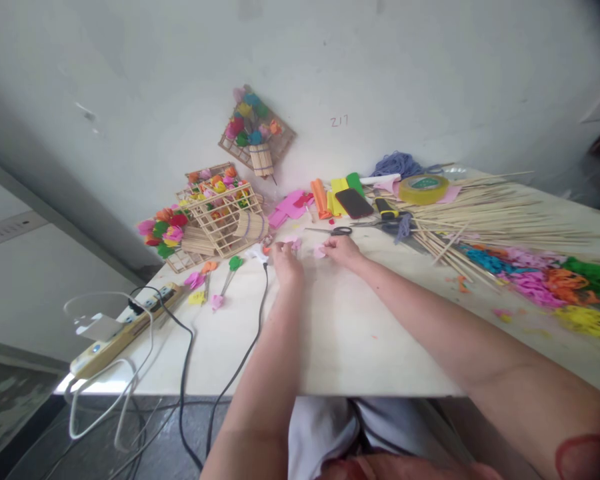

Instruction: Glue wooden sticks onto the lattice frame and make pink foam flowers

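Observation:
My right hand (344, 252) pinches a small pale pink paper piece (320, 251) just above the table. To its left, my left hand (286, 263) has its fingers bent together, and what they hold is hidden. Pink paper (295, 244) shows at the left fingertips; I cannot tell whether they grip it. A white tool that looks like a glue gun (257, 253), with a black cord, lies beside my left hand. Scissors (341, 231) lie beyond my right hand. Paper flowers on stems, such as a green one (235, 263), rest to the left.
Stick lattice frames with paper flowers (220, 213) stand at the back left; another leans on the wall. A power strip (125, 333) with cords runs along the left edge. A phone (354, 203), yellow tape (423, 189), thin sticks (500, 213) and coloured paper strips (535, 287) lie right.

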Tool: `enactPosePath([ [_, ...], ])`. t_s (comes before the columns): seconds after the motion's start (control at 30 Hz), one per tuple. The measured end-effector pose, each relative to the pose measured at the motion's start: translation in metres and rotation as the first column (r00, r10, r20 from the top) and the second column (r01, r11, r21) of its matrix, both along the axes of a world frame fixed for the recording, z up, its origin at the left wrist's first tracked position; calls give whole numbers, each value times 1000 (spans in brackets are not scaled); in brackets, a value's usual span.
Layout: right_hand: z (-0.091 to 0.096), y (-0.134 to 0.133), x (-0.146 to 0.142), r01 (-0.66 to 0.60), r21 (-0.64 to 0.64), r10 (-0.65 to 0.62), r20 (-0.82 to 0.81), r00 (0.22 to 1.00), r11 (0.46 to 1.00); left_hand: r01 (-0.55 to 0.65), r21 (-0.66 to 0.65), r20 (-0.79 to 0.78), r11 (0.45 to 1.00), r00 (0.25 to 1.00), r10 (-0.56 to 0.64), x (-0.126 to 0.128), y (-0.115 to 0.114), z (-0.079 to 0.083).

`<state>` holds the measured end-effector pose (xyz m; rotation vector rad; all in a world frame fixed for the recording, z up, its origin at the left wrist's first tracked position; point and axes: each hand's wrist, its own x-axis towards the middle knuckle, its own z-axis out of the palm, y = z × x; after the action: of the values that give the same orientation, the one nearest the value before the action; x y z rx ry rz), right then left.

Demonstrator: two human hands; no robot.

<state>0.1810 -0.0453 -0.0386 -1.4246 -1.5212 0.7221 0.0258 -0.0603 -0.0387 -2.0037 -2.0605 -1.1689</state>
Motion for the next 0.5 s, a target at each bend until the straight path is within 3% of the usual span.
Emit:
enactPosePath([
  [0.1, 2, 3, 6, 18, 16, -22, 278, 960, 1000, 3, 10, 43, 1000, 999, -4, -1, 0, 0],
  [0.23, -1, 9, 9, -94, 30, 78, 333, 940, 995, -57, 94, 132, 994, 990, 44, -2, 0, 3],
  [0.33, -3, 11, 10, -135, 33, 115, 355, 928, 990, -26, 116, 357, 993, 934, -17, 1, 1, 4],
  [0.4, -1, 10, 9, -105, 105, 56, 390, 919, 989, 113, 92, 587, 989, 796, -145, 5, 2, 4],
  [0.5, 7, 3, 5, -48, 247, -47, 364, 930, 968, 318, 136, 825, 938, 488, -285, 13, -1, 5],
])
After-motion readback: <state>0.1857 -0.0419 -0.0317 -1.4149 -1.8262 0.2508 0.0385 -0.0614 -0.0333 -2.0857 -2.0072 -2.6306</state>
